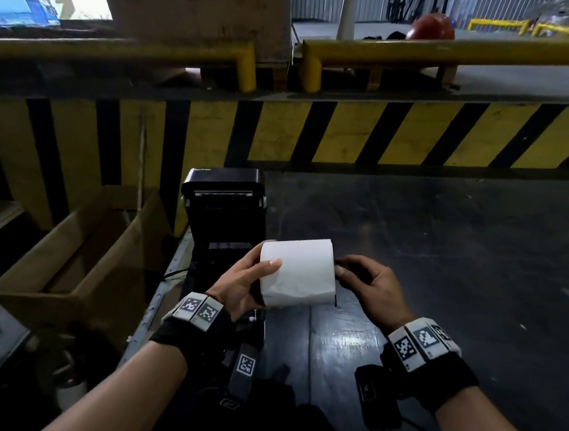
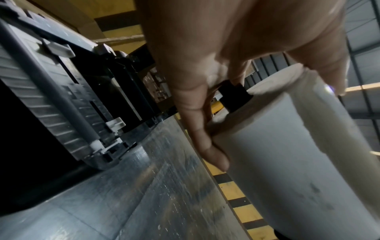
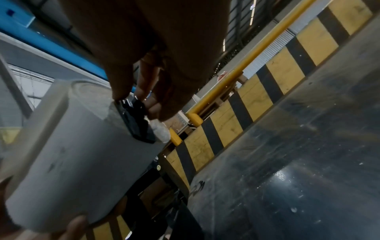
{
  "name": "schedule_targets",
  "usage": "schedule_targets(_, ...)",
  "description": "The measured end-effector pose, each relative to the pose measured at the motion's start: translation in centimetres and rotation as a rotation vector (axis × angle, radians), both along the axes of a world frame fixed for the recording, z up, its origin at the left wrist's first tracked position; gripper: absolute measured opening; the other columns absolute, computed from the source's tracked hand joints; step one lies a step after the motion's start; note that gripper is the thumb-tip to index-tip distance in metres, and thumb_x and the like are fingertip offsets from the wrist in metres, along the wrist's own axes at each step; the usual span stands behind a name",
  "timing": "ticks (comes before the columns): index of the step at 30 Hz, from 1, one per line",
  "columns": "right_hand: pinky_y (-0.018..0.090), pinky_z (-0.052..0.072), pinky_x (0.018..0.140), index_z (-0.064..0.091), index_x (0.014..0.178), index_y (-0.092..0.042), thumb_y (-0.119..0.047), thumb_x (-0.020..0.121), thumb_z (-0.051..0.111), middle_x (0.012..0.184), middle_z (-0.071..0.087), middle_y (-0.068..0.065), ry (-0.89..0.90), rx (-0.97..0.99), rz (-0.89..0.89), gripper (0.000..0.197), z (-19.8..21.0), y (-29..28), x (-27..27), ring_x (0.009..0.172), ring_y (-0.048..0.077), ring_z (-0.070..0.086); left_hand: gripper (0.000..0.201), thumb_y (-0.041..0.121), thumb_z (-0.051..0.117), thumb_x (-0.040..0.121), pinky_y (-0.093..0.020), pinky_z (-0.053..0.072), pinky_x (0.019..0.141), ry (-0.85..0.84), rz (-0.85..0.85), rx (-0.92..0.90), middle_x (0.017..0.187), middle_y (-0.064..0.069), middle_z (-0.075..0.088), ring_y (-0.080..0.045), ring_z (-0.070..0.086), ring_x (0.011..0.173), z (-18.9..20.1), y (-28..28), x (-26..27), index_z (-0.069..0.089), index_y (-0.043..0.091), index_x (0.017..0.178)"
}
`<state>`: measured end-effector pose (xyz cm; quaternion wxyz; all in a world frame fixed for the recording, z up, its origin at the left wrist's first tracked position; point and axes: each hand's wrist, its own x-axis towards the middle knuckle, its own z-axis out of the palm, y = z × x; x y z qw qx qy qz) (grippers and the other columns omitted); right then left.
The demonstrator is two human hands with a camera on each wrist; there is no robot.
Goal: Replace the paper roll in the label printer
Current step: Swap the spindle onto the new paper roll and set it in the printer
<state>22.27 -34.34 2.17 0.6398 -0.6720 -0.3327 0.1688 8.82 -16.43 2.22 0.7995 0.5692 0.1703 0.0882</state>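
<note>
at lower centre of the head view, the left hand (image 1: 243, 280) curls its fingers and thumb round one end of the white paper roll (image 1: 297, 273), held level in the air just in front of the open label printer (image 1: 224, 196) at centre frame. to its right, the right hand (image 1: 369, 288) pinches a black spindle piece (image 3: 135, 121) against the roll's other end, fingertips closed on it. a clean fit likely means keeping the roll steady and level while the piece seats squarely in the core, before lowering it into the bay on the dark table (image 1: 444, 263).
</note>
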Motion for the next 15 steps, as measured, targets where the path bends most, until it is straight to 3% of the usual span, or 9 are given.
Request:
schedule_targets(2, 0.031, 0.051, 0.083, 0.064, 0.098, -0.02, -0.016, 0.083, 0.064, 0.1, 0.068, 0.004, 0.02, -0.046, -0.011, 0.016, -0.6, 0.0, -0.3, 0.096, 0.016, 0.063, 0.028, 0.029, 0.063, 0.074, -0.042, 0.055, 0.069, 0.001, -0.018, 0.004, 0.098, 0.005, 0.067, -0.02, 0.063, 0.088, -0.3, 0.2, -0.5, 0.063, 0.037, 0.101)
schedule_targets(4, 0.039, 0.051, 0.089, 0.055, 0.116, -0.025, -0.024, 0.086, 0.059, 0.123, 0.056, 0.003, 0.11, -0.123, -0.016, 0.03, -1.0, 0.2, -1.0, 0.114, 0.019, 0.054, 0.028, 0.03, 0.063, 0.074, -0.043, 0.053, 0.071, 0.0, -0.022, 0.011, 0.1, 0.005, 0.067, -0.02, 0.064, 0.088, -0.5, 0.2, -0.8, 0.063, 0.037, 0.101)
schedule_targets(6, 0.043, 0.052, 0.085, 0.044, 0.128, -0.033, -0.034, 0.09, 0.052, 0.134, 0.045, -0.001, 0.283, -0.154, 0.026, 0.039, -0.9, 0.4, -1.8, 0.123, 0.021, 0.047, 0.033, 0.032, 0.067, 0.071, -0.044, 0.052, 0.073, 0.004, -0.018, 0.013, 0.103, 0.003, 0.065, -0.022, 0.062, 0.091, -0.5, 0.0, -0.9, 0.062, 0.037, 0.103)
schedule_targets(9, 0.051, 0.055, 0.083, 0.054, 0.118, -0.04, -0.051, 0.089, 0.044, 0.124, 0.058, -0.003, 0.489, -0.106, 0.078, 0.033, -0.1, 0.7, -3.2, 0.11, 0.025, 0.058, 0.052, 0.038, 0.07, 0.063, -0.048, 0.051, 0.076, 0.014, -0.028, 0.016, 0.11, 0.0, 0.06, -0.026, 0.058, 0.098, -0.6, -0.3, -1.2, 0.057, 0.035, 0.113)
schedule_targets(11, 0.055, 0.053, 0.086, 0.062, 0.106, -0.041, -0.066, 0.079, 0.043, 0.114, 0.066, -0.001, 0.572, -0.099, 0.081, 0.041, 0.3, 0.8, -3.7, 0.102, 0.024, 0.063, 0.054, 0.038, 0.07, 0.065, -0.048, 0.052, 0.076, 0.032, -0.023, 0.011, 0.11, 0.0, 0.059, -0.025, 0.058, 0.097, -0.6, -0.5, -1.5, 0.055, 0.033, 0.116)
schedule_targets(13, 0.049, 0.055, 0.084, 0.054, 0.116, -0.045, -0.075, 0.068, 0.048, 0.126, 0.06, -0.003, 0.516, -0.136, 0.119, 0.058, 0.2, 0.9, -3.9, 0.109, 0.022, 0.061, 0.044, 0.035, 0.067, 0.071, -0.045, 0.054, 0.07, 0.042, -0.01, 0.003, 0.108, 0.001, 0.059, -0.024, 0.059, 0.094, -0.9, -0.8, -1.9, 0.056, 0.034, 0.114)
schedule_targets(15, 0.039, 0.057, 0.074, 0.041, 0.127, -0.046, -0.071, 0.066, 0.056, 0.131, 0.054, -0.005, 0.449, -0.165, 0.135, 0.068, -0.2, 1.1, -4.3, 0.109, 0.019, 0.059, 0.04, 0.034, 0.064, 0.074, -0.043, 0.055, 0.068, 0.063, 0.002, -0.021, 0.109, 0.0, 0.059, -0.024, 0.059, 0.095, -1.5, -1.1, -2.5, 0.056, 0.035, 0.114)
